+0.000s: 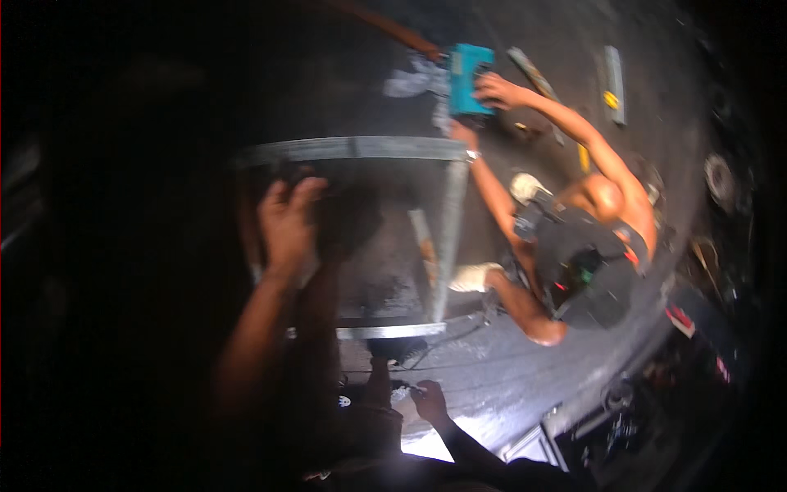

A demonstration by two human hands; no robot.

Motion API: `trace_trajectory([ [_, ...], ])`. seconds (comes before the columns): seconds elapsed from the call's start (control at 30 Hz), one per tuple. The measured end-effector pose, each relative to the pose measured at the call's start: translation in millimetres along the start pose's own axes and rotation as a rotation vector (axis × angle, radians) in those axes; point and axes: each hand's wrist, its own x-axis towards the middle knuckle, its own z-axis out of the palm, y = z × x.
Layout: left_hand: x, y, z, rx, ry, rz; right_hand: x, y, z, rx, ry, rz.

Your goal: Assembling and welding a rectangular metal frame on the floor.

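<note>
A rectangular frame of grey metal bars (361, 148) is in front of me. My left hand (288, 225) is raised inside its left part, below the far bar, with the fingers bent and apart. Deep shadow lies around the fingertips, and I cannot tell whether they touch the frame. Close to my body, below the frame's near bar, my right hand (430, 402) has its fingers curled around something small and dark that I cannot make out. A dark cable (426, 348) runs on the floor between that hand and the frame.
At the right a co-worker in a dark cap (598, 271) crouches with both hands at a teal box (470, 79). Loose metal bars (615, 86) lie beyond. A crumpled pale cloth or plastic (414, 82) is beside the box. Dark clutter (623, 426) fills the lower right.
</note>
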Motion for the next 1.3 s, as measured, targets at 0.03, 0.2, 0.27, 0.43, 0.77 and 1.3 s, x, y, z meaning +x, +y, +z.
trace_trajectory([
  [0.03,0.4,-1.6,2.0,-0.137,-0.024,0.011,-1.0,0.7,0.0,0.021,-0.045,-0.014],
  [0.2,17.5,3.3,3.3,-0.099,0.109,0.064,-6.7,9.2,0.9,-0.046,-0.077,0.002],
  [0.27,41.6,15.0,-3.9,0.092,0.151,0.105,-9.1,14.1,1.3,-0.02,-0.07,0.016],
  [0.43,151.2,56.5,-38.5,0.069,0.243,0.14,-1.9,21.2,2.4,-0.04,-0.118,0.182],
  [0.77,257.0,62.4,-146.4,0.468,0.458,0.267,73.6,-92.9,-33.0,-0.064,-0.2,-0.097],
  [1.3,202.5,49.7,-182.4,-0.485,0.576,-0.031,408.8,-748.6,71.5,-0.286,0.548,-1.401],
])
